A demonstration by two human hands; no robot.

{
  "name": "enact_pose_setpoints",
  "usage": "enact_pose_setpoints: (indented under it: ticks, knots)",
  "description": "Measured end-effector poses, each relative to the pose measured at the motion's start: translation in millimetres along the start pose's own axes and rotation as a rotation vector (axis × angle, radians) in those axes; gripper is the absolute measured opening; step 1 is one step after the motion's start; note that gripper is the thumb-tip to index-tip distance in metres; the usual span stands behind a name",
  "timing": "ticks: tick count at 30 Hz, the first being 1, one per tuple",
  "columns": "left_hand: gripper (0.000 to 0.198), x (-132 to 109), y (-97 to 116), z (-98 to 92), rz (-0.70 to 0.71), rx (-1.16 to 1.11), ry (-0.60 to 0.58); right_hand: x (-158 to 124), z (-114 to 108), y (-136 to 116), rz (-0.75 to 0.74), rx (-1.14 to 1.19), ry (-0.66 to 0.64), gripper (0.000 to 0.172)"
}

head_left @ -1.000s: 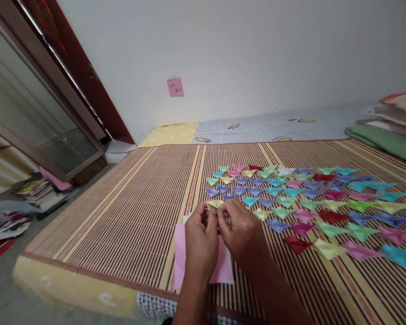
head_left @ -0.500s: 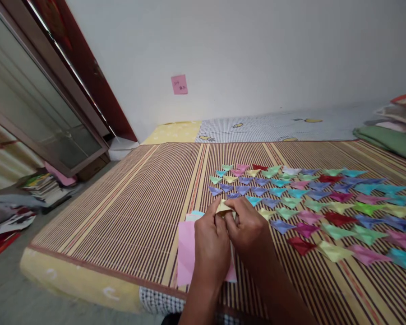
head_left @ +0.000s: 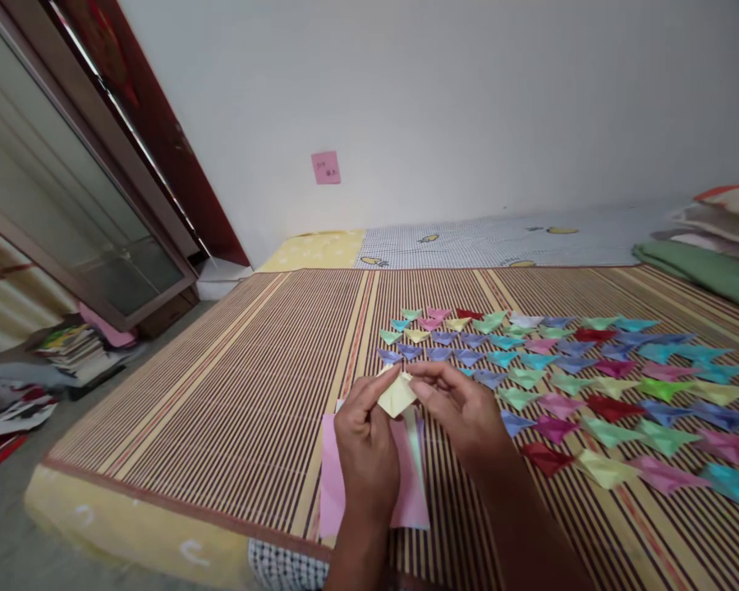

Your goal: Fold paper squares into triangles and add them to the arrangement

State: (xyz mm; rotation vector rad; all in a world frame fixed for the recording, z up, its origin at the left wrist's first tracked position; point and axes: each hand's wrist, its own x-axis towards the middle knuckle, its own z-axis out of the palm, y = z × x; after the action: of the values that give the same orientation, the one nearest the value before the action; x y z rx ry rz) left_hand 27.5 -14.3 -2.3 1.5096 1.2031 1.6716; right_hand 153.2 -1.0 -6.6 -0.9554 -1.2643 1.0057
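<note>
A small pale yellow folded paper (head_left: pixel 397 396), diamond-shaped from this side, is held up over the mat. My left hand (head_left: pixel 368 435) grips its left side between thumb and fingers. At its upper right edge, my right hand (head_left: pixel 461 410) has its thumb and fingertips closed on the paper. Below my hands lies a stack of square paper sheets with a pink sheet (head_left: pixel 332 468) on top, partly covered by my left hand and wrist. To the right, several rows of folded paper pieces, such as a dark red one (head_left: pixel 548 459) and a yellow one (head_left: pixel 607 469), rest on the mat.
A striped bamboo mat (head_left: pixel 240 394) covers the bed. Folded cloths (head_left: pixel 708 267) are piled at the far right. A pink note (head_left: pixel 326 167) is stuck on the wall. On the left stand a glass-panelled cabinet door (head_left: pixel 92 189) and a stack of books (head_left: pixel 77 353).
The yellow paper has turned to show a broader diamond face. My right fingers have spread from their tight pinch beside the left hand to the paper's right edge. The view has shifted slightly.
</note>
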Motion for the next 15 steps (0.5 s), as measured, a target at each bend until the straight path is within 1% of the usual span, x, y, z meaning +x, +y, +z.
enact_pose_setpoints:
  ticks: [3, 5, 7, 9, 10, 12, 14, 15]
  knots:
    - [0.052, -0.9, -0.3, 0.2, 0.087, 0.038, -0.01, 2.1, 0.2, 9.0, 0.05, 0.029, 0.03, 0.019]
    - [0.054, -1.4, 1.9, 0.1, 0.089, 0.03, -0.064, 3.1, 0.9, 11.1, 0.053, 0.091, 0.057, 0.018]
    - [0.055, -1.7, 5.5, -0.8, 0.028, -0.01, -0.133, 3.6, 0.7, 9.1, 0.053, 0.129, 0.096, 0.017]
    - [0.052, -1.7, 9.4, -1.6, -0.061, -0.064, -0.171, 3.3, 0.1, 4.6, 0.051, 0.118, 0.137, 0.016]
    - [0.049, -1.6, 11.1, -1.8, -0.109, -0.085, -0.164, 2.9, 0.0, 2.3, 0.048, 0.098, 0.156, 0.015]
    - [0.045, -1.2, 12.7, -1.2, -0.201, -0.106, -0.107, 1.8, 0.6, -1.5, 0.03, 0.059, 0.188, 0.013]
    - [0.044, -0.4, 11.7, 0.3, -0.291, -0.146, -0.059, 0.6, 1.8, -3.4, 0.008, 0.034, 0.192, 0.012]
    - [0.043, 0.2, 10.2, 1.2, -0.332, -0.187, -0.061, 0.0, 2.4, -3.8, 0.001, 0.03, 0.19, 0.012]
